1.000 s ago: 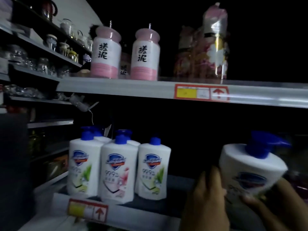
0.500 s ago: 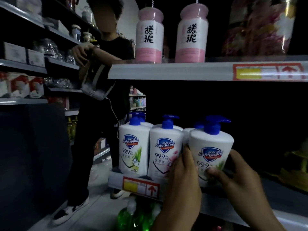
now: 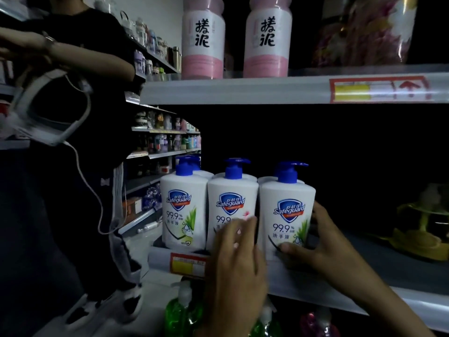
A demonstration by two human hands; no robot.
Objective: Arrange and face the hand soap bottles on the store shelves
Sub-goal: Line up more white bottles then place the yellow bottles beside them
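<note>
The soap bottle (image 3: pixel 284 210) now stands in the row, label out. The right hand (image 3: pixel 325 244), at its three o'clock, still clasps it between thumb and curled fingers. The left hand (image 3: pixel 237 263) has let go, fingers straight. It looks faced.

Middle shelf (image 3: pixel 340 296), grey, dim; front edge strip carries a red-and-yellow price tag (image 3: pixel 187 263) near its left end; three white soap bottles with blue pumps stand upright in a front row at that end, labels facing out: left bottle (image 3: pixel 184 210), middle bottle (image 3: pixel 230 203), right bottle (image 3: pixel 286 215), close side by side; rear bottles (image 3: pixel 250 177) of the same kind behind, only tops show; yellow-green item (image 3: pixel 422 229) well apart at the far right, too dark to name; upper shelf (image 3: pixel 243 91), pale edge strip, second price tag (image 3: pixel 379 90) toward the right; on it two pink-and-white bottles (image 3: pixel 204 37) upright side by side; wrapped floral pack (image 3: pixel 364 32) to their right.
</note>
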